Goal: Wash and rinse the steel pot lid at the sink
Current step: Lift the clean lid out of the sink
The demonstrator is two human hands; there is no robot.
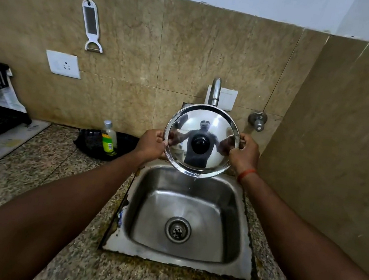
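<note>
"So, what's nearest you?"

"The sink, open below my forearms. Over its far edge I hold the steel pot lid upright, knob side facing me."

"Grip?"

"2 hands, equally near. My left hand pinches the left rim and my right hand the right rim, fingers curled."

"Beyond?"

"The tap spout sits just behind the top rim. A wall crowds my right, so there's more room to the left."
</note>
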